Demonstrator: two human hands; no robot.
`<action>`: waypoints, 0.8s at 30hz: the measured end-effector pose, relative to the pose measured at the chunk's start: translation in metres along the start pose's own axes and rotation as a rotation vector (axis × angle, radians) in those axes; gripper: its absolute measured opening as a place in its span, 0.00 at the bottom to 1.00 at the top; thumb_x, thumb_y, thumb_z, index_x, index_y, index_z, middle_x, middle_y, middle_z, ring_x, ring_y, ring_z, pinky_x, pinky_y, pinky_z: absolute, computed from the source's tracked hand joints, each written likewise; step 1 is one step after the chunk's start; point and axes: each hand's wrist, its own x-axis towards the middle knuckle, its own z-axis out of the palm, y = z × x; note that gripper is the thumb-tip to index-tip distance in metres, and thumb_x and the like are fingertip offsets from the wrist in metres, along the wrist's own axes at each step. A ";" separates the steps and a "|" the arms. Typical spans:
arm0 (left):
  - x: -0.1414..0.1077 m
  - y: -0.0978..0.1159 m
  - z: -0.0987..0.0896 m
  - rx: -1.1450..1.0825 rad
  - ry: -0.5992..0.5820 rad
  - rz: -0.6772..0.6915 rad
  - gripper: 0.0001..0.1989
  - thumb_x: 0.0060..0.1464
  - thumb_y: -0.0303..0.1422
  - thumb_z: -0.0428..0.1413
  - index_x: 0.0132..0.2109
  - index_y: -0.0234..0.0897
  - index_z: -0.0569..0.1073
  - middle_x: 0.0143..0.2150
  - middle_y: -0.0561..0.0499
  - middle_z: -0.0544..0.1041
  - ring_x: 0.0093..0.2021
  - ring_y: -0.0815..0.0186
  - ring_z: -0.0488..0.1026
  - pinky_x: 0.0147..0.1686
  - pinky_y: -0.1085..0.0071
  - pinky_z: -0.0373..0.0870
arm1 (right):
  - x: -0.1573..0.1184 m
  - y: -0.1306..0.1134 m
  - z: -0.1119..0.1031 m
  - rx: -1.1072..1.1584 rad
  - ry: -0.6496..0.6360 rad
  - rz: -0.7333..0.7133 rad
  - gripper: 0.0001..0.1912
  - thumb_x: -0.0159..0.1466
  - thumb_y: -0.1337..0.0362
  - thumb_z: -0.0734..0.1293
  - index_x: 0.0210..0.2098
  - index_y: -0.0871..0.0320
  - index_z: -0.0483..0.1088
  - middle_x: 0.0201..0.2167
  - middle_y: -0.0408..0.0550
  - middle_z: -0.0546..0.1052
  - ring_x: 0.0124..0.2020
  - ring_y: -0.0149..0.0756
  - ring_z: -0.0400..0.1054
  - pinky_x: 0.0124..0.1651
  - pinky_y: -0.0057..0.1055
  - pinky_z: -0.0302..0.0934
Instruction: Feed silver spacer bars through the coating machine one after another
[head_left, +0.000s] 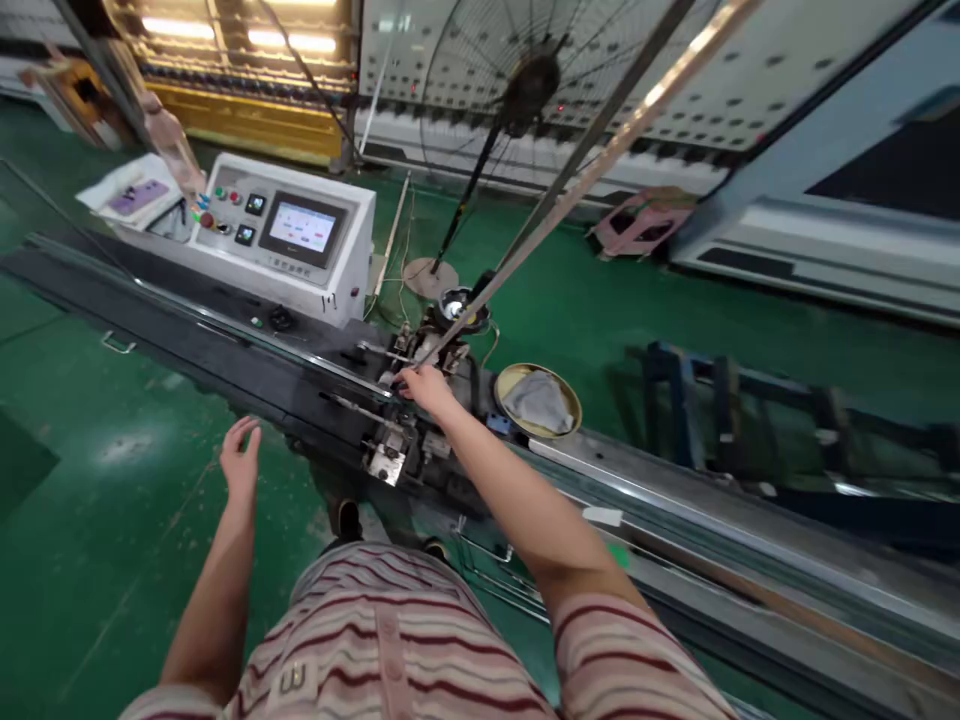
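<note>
Head view: the long metal strip (pixel 600 165) rises slantwise from the machine head (pixel 420 420) and runs out of frame at the top right, so its far end is cut off. Its lower end disappears among the small clamps and rollers of the machine, where the parts are too crowded and dark to tell apart. The right hand (pixel 426 385) lies on that spot, at the foot of the strip; its grip is curled down over the mechanism, fingers bent and close together, but whether they pinch the strip or only press on the parts beside it cannot be told. The left hand (pixel 240 458) hangs free over the green floor (pixel 90 520), well apart from the machine, its grip loosely open with fingers spread and nothing in it. Just beside the machine head on the right sits a round yellow dish (pixel 574 405) with a grey cloth (pixel 536 400) in it. Behind the long rail (pixel 187 335) stands a white control box (pixel 352 260) with a lit screen (pixel 302 228). A standing fan (pixel 525 85) is blurred at the top.
</note>
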 end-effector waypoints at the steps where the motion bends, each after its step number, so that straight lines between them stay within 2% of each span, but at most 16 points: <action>1: 0.009 0.005 0.007 -0.032 -0.007 -0.013 0.18 0.57 0.45 0.61 0.49 0.40 0.80 0.57 0.42 0.77 0.60 0.54 0.72 0.62 0.53 0.66 | 0.005 -0.012 0.011 0.023 -0.003 -0.001 0.18 0.66 0.63 0.60 0.41 0.60 0.81 0.35 0.50 0.83 0.38 0.37 0.78 0.49 0.31 0.70; 4: 0.043 0.027 0.037 -0.298 -0.013 -0.213 0.26 0.53 0.40 0.65 0.57 0.39 0.74 0.63 0.40 0.72 0.65 0.55 0.67 0.67 0.56 0.60 | 0.014 -0.046 0.031 0.130 -0.001 0.006 0.17 0.65 0.65 0.60 0.41 0.60 0.81 0.36 0.49 0.83 0.36 0.35 0.77 0.49 0.31 0.70; 6: 0.065 0.044 0.061 -0.477 -0.030 -0.381 0.34 0.52 0.37 0.65 0.64 0.40 0.66 0.69 0.38 0.65 0.68 0.57 0.64 0.69 0.58 0.58 | 0.012 -0.062 0.032 0.216 0.001 0.015 0.17 0.65 0.65 0.60 0.40 0.61 0.81 0.34 0.48 0.82 0.32 0.34 0.76 0.46 0.31 0.71; 9: 0.088 0.072 0.091 -0.584 -0.129 -0.529 0.38 0.56 0.38 0.62 0.69 0.43 0.56 0.69 0.36 0.64 0.65 0.58 0.69 0.66 0.55 0.62 | -0.005 -0.074 0.009 0.366 -0.009 0.039 0.15 0.63 0.66 0.61 0.37 0.62 0.80 0.27 0.46 0.78 0.26 0.32 0.73 0.40 0.30 0.72; 12: 0.086 0.107 0.116 -0.680 -0.265 -0.585 0.37 0.57 0.39 0.61 0.69 0.47 0.55 0.67 0.38 0.69 0.59 0.60 0.75 0.61 0.55 0.68 | -0.033 -0.067 -0.036 0.513 -0.021 0.045 0.12 0.62 0.66 0.63 0.32 0.62 0.78 0.22 0.45 0.75 0.24 0.30 0.71 0.33 0.26 0.70; 14: 0.068 0.136 0.135 -0.758 -0.355 -0.542 0.40 0.56 0.37 0.63 0.69 0.53 0.52 0.67 0.42 0.69 0.57 0.61 0.76 0.58 0.57 0.71 | -0.056 -0.052 -0.069 0.579 -0.023 0.049 0.11 0.62 0.66 0.63 0.31 0.62 0.77 0.21 0.45 0.75 0.24 0.29 0.71 0.31 0.24 0.68; 16: 0.037 0.170 0.157 -0.824 -0.432 -0.442 0.46 0.54 0.35 0.64 0.70 0.60 0.46 0.67 0.45 0.70 0.57 0.60 0.76 0.54 0.58 0.74 | -0.081 -0.028 -0.100 0.618 -0.017 0.052 0.11 0.63 0.64 0.63 0.32 0.62 0.77 0.21 0.46 0.75 0.25 0.30 0.72 0.32 0.23 0.68; 20: -0.051 0.240 0.206 -0.849 -0.493 -0.244 0.50 0.55 0.33 0.62 0.70 0.60 0.36 0.64 0.42 0.72 0.52 0.59 0.79 0.44 0.65 0.77 | -0.142 0.041 -0.167 0.643 0.031 0.049 0.17 0.66 0.55 0.64 0.45 0.61 0.75 0.32 0.50 0.80 0.35 0.35 0.76 0.37 0.28 0.70; 22: -0.100 0.272 0.231 -0.818 -0.505 -0.190 0.49 0.57 0.33 0.61 0.71 0.59 0.35 0.63 0.41 0.73 0.50 0.59 0.80 0.41 0.68 0.78 | -0.183 0.084 -0.223 0.659 0.171 -0.062 0.25 0.63 0.50 0.67 0.54 0.57 0.70 0.44 0.54 0.80 0.44 0.39 0.76 0.42 0.33 0.72; 24: -0.148 0.299 0.257 -0.776 -0.523 -0.146 0.48 0.58 0.33 0.60 0.71 0.59 0.34 0.63 0.42 0.73 0.50 0.60 0.80 0.40 0.70 0.78 | -0.233 0.134 -0.302 0.691 0.478 -0.309 0.33 0.61 0.47 0.68 0.62 0.52 0.62 0.57 0.55 0.75 0.55 0.41 0.72 0.52 0.40 0.70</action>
